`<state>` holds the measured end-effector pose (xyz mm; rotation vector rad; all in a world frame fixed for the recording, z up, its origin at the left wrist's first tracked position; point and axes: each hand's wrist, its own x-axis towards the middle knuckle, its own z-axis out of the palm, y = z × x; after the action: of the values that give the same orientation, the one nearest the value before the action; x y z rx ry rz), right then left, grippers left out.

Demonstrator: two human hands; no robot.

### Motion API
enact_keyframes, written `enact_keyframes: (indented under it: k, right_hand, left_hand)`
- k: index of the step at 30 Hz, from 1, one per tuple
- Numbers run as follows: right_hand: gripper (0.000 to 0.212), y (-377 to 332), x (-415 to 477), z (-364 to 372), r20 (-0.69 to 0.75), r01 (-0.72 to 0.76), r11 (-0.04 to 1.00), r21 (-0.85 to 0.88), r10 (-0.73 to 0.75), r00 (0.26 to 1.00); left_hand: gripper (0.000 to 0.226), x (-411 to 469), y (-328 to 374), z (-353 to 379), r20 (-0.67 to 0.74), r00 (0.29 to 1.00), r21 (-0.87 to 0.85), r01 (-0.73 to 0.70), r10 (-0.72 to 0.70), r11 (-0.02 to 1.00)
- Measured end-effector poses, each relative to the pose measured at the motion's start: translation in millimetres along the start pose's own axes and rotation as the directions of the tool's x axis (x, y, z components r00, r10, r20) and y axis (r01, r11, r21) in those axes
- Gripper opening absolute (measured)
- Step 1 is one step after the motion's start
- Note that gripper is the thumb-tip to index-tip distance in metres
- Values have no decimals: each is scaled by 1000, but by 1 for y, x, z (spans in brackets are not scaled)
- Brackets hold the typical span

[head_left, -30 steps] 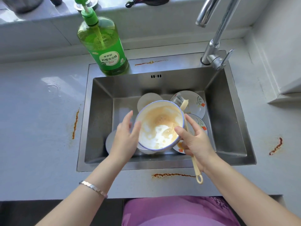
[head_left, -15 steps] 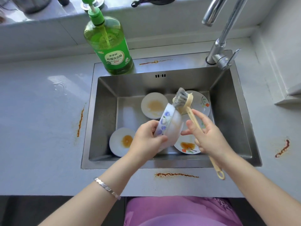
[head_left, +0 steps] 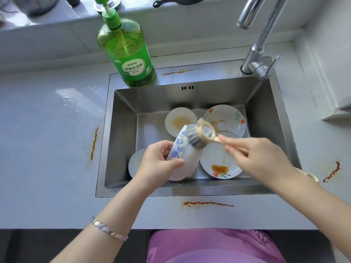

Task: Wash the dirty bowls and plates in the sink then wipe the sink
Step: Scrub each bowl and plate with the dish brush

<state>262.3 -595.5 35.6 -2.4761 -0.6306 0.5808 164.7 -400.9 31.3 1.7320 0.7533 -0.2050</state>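
step in hand: scrubbing the outside of the bowl (head_left: 190, 160). the bowl is tilted on its side, held in the air over the sink (head_left: 121, 141), flowered outer wall toward the camera.

left hand (head_left: 161, 164): fingers curled round the bowl near its rim, thumb pressed on the outer wall.
right hand (head_left: 260, 158): fingers closed in a pinch on the handle of the brush (head_left: 197, 138). the grey bristle head touches the bowl's upper wall.

to do it well (judgement): turn the bowl a little with the left hand between short strokes so the whole wall gets covered. keep it low over the basin so drips land inside. wet glaze is probably slippery, so a firm grip matters. no water runs from the faucet (head_left: 256, 42), so a rinse is yet to come.

waiting on the sink floor: small plate (head_left: 180, 120) with a tan stain, rear flowered plate (head_left: 228, 116), front flowered plate (head_left: 218, 168) with orange sauce, and a fourth plate (head_left: 135, 164) mostly hidden by the left hand.

surface: pale grey countertop (head_left: 47, 149), orange smears (head_left: 94, 143) left, front and right of the sink. soap bottle (head_left: 129, 57) stands at its back left corner. objects on the window ledge are too cropped to tell.
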Motion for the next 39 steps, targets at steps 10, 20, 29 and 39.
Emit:
enact_keyframes:
  k: [10, 20, 29, 39]
  right_hand:
    - [26, -7, 9, 10, -6, -54, 963, 264, 57, 998]
    - [31, -30, 18, 17, -33, 23, 980, 195, -17, 999]
    - [39, -37, -6, 48, -76, 107, 990, 95, -100, 992]
    - [39, -52, -7, 49, -225, 165, 986, 24, -156, 962]
  left_hand:
    - [26, -10, 7, -19, 14, 999, -82, -41, 42, 996]
    - [16, -2, 16, -22, -150, 984, -243, 54, -92, 969]
    - [6, 13, 28, -23, -323, 880, -653, 59, -348, 755]
    - [3, 23, 40, -22, -316, 878, -669, 63, -360, 741]
